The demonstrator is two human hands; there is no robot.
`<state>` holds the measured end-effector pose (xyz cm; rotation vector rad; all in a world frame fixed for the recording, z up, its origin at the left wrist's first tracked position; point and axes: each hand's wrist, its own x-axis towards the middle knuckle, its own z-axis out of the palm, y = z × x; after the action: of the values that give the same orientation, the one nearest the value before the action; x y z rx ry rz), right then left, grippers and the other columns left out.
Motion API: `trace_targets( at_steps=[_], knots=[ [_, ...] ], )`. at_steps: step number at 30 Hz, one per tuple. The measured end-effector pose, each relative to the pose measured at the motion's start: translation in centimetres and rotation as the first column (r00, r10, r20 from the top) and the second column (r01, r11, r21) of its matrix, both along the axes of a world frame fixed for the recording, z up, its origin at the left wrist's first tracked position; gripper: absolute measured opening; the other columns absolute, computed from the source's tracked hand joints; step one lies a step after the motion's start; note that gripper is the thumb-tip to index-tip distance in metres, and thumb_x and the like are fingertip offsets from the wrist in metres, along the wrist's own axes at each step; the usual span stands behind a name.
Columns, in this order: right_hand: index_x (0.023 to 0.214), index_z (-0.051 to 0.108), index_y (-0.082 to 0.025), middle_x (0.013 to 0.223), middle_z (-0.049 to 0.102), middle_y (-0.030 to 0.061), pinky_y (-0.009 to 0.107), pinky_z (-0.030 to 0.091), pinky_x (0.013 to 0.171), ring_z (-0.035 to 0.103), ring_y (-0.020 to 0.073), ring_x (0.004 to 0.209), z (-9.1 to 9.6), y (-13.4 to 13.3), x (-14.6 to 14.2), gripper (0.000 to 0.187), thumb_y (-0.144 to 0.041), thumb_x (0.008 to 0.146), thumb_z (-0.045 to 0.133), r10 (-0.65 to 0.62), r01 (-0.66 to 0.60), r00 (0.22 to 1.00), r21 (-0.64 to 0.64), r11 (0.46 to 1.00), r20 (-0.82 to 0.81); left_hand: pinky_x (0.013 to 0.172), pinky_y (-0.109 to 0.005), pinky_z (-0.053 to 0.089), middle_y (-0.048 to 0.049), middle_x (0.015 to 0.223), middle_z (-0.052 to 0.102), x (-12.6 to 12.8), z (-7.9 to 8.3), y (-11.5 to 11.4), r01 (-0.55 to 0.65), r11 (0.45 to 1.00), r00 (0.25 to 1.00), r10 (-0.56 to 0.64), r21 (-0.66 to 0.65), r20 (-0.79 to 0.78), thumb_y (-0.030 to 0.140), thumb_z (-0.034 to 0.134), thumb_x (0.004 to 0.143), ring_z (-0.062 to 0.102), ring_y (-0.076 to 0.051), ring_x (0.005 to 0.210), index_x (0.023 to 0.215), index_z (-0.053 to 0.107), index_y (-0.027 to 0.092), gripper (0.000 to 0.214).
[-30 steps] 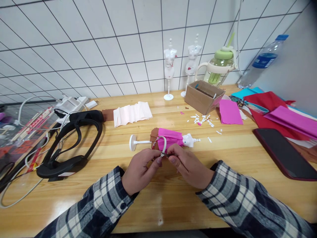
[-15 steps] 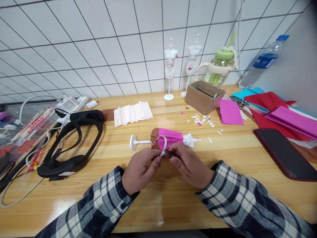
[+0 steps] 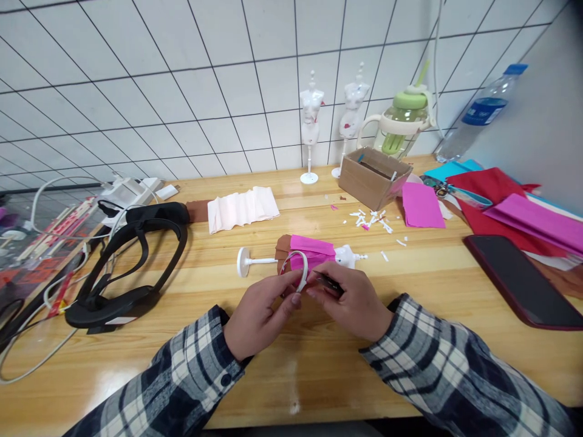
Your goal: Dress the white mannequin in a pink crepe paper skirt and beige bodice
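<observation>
Left hand (image 3: 259, 317) pinched thumb-to-finger on the lower end of a curled white strip (image 3: 305, 267). Right hand (image 3: 357, 302) curled round a dark tool (image 3: 330, 283), fingertips right by the strip, can't tell if touching. Mannequin (image 3: 345, 257) lies on the tabletop (image 3: 296, 376) just past both hands, base leftward, pink wrap (image 3: 314, 244) and brown wrap (image 3: 283, 247) on it. Scraps (image 3: 364, 217) beyond, near the box (image 3: 371, 185)

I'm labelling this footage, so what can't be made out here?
All in head view:
Dark tool: partly hidden by the right hand.
White strip: lower end covered by the left hand.
Box: lower inside hidden by its near wall.
Bottle label: too small to read.
Rightmost magenta sheet: cut off by right edge.
</observation>
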<state>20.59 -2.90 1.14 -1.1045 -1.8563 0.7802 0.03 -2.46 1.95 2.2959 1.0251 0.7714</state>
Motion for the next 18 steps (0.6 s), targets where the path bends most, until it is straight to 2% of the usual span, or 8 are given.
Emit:
trace_targets(
  at_steps=[10,14,18],
  knots=[
    [0.089,0.066,-0.02,0.073,0.067,-0.0025,0.024,0.044,0.061,0.058,0.0124,0.064,0.3,0.18,-0.1,0.008,-0.022,0.082,0.065,0.005,-0.016,0.998,-0.159,0.987,-0.068,0.077,-0.028,0.052,-0.0033,0.089,0.072,-0.02,-0.14,0.08,0.02,1.0,0.999,-0.02,-0.021,-0.034,0.024,0.049,0.094,0.068,-0.015,0.082,0.133,0.048,0.018,0.039],
    [0.089,0.067,-0.02,0.072,0.066,-0.0025,0.024,0.043,0.059,0.057,0.0126,0.063,0.22,0.28,-0.16,0.007,-0.023,0.083,0.064,0.003,-0.019,0.996,-0.185,0.983,-0.084,0.078,-0.027,0.052,-0.0039,0.094,0.072,0.05,-0.29,0.05,0.013,1.0,0.999,-0.014,-0.028,-0.045,0.023,0.05,0.094,0.068,-0.015,0.083,0.132,0.048,0.019,0.038],
    [0.087,0.067,-0.02,0.069,0.065,-0.0025,0.024,0.042,0.057,0.056,0.0124,0.061,0.26,0.31,-0.15,0.006,-0.024,0.083,0.063,-0.002,-0.013,0.996,-0.176,0.984,-0.087,0.075,-0.026,0.051,-0.003,0.093,0.071,0.06,-0.43,0.08,-0.011,1.0,0.997,0.013,0.022,-0.072,0.022,0.053,0.092,0.068,-0.014,0.082,0.131,0.049,0.02,0.04]
  ],
)
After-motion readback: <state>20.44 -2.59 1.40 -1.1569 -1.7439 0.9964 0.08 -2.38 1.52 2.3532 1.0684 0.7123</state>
